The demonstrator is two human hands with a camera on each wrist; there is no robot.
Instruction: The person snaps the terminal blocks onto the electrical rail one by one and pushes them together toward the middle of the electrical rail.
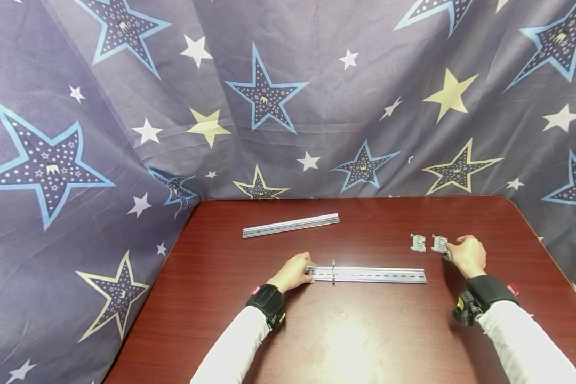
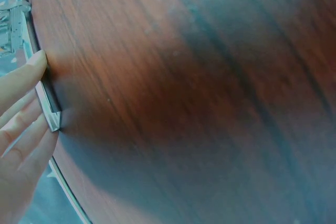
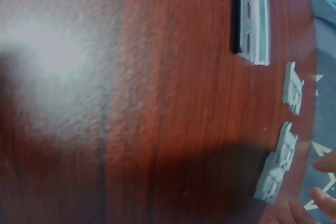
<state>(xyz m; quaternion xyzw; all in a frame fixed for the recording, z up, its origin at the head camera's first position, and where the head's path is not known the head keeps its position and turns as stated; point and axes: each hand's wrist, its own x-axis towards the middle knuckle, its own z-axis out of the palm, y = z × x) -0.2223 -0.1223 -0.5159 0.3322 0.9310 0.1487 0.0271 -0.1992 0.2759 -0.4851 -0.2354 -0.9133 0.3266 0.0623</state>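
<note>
A slotted metal DIN rail (image 1: 379,275) lies across the table, a thin upright clip-like piece (image 1: 333,272) mounted on it left of its middle. My left hand (image 1: 294,272) grips the rail's left end, thumb along the near edge and fingers behind, as the left wrist view shows. Over at the right, my right hand (image 1: 469,256) reaches down to small grey terminal-block-like pieces. Two of these, a left piece (image 1: 418,242) and a right piece (image 1: 439,244), lie flat. A third grey piece (image 3: 270,182) is by my right fingertips (image 3: 326,162), which look spread and apart from it.
Another slotted rail (image 1: 290,225) lies slightly slanted farther back on the reddish-brown table (image 1: 211,298). A star-patterned cloth (image 1: 288,144) hangs behind the table and along its left and right sides. Light glares off the tabletop in front of the gripped rail.
</note>
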